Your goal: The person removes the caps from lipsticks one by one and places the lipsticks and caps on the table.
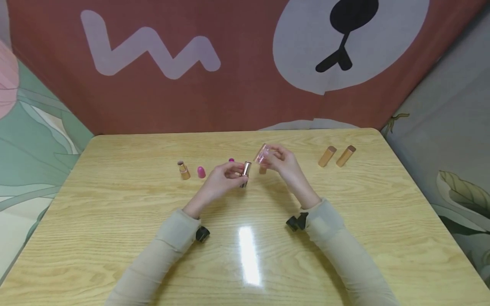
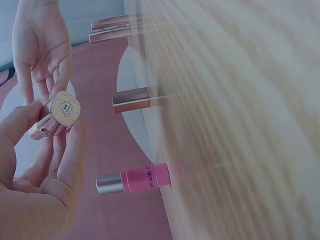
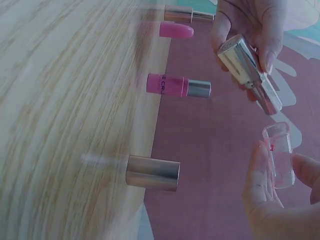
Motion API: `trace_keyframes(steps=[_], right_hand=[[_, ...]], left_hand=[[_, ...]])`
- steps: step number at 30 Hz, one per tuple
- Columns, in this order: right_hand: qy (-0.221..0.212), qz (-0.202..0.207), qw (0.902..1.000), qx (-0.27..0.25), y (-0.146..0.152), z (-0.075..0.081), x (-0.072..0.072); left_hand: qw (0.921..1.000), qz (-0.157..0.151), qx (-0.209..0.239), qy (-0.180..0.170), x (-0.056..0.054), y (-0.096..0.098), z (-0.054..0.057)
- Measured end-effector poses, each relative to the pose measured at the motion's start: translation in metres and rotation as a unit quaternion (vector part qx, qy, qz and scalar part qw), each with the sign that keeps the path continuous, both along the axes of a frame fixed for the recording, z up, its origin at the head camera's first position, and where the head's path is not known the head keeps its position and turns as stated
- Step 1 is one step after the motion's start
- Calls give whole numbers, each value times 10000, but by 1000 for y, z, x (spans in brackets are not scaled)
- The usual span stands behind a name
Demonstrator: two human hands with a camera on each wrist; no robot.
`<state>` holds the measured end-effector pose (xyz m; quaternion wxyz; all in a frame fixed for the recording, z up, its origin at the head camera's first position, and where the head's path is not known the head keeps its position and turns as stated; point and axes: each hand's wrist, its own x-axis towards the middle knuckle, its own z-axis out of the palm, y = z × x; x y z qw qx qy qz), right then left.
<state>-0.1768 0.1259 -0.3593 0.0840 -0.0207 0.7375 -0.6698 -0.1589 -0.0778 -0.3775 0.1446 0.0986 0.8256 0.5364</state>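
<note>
My left hand [image 1: 222, 180] holds a shiny gold lipstick tube [image 3: 245, 67] above the table, its base marked 04 turned toward the left wrist camera. A clear, pinkish lipstick cap [image 3: 282, 160] is pinched between the thumb and fingers of my right hand [image 1: 283, 163]. Cap and tube are close together but apart. Below them a short gold cap [image 1: 263, 169] stands on the table. Just beyond my left fingers stands an uncapped pink lipstick [image 2: 150, 178] with a silver neck, mostly hidden in the head view.
To the left stand a rounded pink cap [image 1: 201, 172] and an uncapped gold lipstick [image 1: 183, 171]. Two taller gold tubes, one left [image 1: 327, 156] and one right [image 1: 346, 156], stand at the back right. The wooden table [image 1: 115, 233] ends at a patterned reddish curtain [image 1: 229, 102].
</note>
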Motion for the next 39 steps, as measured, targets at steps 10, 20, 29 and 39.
trace_keyframes(steps=[10,20,29,39], right_hand=[[3,-91,9999,50,8,1,-1],[229,-303,9990,237,16,-2,-5],[193,-470,9976,466,20,-4,-8],[176,-461,9971,578,26,-8,-13]], left_hand=[[9998,142,3,-140,-4,-9,3],[9994,326,124,-46,-6,-21,6],[9985,537,51,-22,-7,-35,10],[9966,819,87,-69,-8,-53,14]])
